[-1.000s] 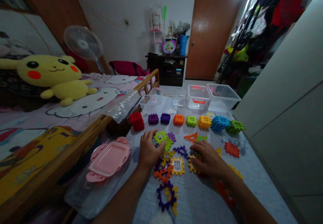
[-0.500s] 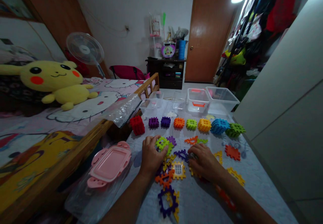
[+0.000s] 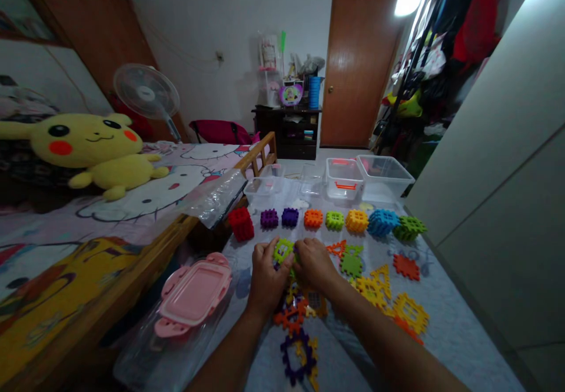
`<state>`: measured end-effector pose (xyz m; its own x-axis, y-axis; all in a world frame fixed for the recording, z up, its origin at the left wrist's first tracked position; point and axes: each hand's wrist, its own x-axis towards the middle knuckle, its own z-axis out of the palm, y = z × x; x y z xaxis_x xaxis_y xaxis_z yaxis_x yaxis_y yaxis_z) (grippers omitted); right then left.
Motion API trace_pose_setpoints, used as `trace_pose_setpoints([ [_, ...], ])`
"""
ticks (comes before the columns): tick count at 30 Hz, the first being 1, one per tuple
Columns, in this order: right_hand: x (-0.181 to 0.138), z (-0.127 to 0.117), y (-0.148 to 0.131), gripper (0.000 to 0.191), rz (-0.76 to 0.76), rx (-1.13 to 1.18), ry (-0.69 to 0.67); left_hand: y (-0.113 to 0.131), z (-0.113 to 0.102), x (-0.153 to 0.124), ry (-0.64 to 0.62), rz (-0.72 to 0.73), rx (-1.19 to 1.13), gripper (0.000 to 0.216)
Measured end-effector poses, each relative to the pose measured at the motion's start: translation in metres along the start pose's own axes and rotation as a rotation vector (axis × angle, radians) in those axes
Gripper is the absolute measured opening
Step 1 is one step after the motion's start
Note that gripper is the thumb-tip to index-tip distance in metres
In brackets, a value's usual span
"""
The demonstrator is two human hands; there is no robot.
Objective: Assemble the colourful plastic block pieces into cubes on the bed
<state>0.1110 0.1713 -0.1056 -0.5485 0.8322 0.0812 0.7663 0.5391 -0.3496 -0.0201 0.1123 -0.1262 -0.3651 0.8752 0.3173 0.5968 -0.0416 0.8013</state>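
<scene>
A big bed (image 3: pixel 53 221) is sitting on the left, and a brown door (image 3: pixel 357 68) is standing at the back. A long tabletop (image 3: pixel 445 345) is running beside the bed. One yellow Pikachu toy (image 3: pixel 92 145) is lying on the bed, and one fan (image 3: pixel 145 92) is standing behind it. Four see-through boxes (image 3: pixel 344 179) are sitting at the far end of the tabletop, and one pink lid (image 3: pixel 193 295) is lying near its edge. Eight toy block cubes (image 3: pixel 356 221) are sitting in a row. The left hand (image 3: pixel 267 277) and the right hand (image 3: pixel 314 264) are pressing close together, curling around one green toy square (image 3: pixel 282 251), which is just in front of the row.
</scene>
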Motion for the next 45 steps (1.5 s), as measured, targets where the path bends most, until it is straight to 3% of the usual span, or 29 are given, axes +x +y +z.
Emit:
trace_pose_setpoints([
  [8, -0.005, -0.009, 0.014, 0.009, 0.046, 0.142, 0.026, 0.006, -0.002, 0.001, -0.04, -0.094, -0.138, 0.047],
  [14, -0.024, -0.016, 0.025, 0.02, -0.149, 0.451, 0.296, 0.003, 0.001, 0.002, -0.165, -0.165, -0.432, 0.044],
  [18, -0.03, -0.011, 0.024, 0.021, -0.262, 0.429, 0.427, 0.004, 0.006, 0.0, -0.337, -0.263, -0.707, 0.046],
  [22, -0.032, -0.005, 0.019, 0.021, -0.288, 0.39, 0.51, 0.01, 0.006, -0.002, -0.416, -0.274, -0.862, 0.043],
  [35, -0.036, -0.017, 0.014, 0.02, -0.22, 0.574, 0.493, 0.019, 0.001, -0.006, -0.46, -0.154, -0.652, 0.055],
  [45, -0.034, -0.018, 0.014, 0.016, -0.233, 0.64, 0.423, 0.013, 0.003, -0.008, -0.365, -0.017, -0.474, 0.056],
])
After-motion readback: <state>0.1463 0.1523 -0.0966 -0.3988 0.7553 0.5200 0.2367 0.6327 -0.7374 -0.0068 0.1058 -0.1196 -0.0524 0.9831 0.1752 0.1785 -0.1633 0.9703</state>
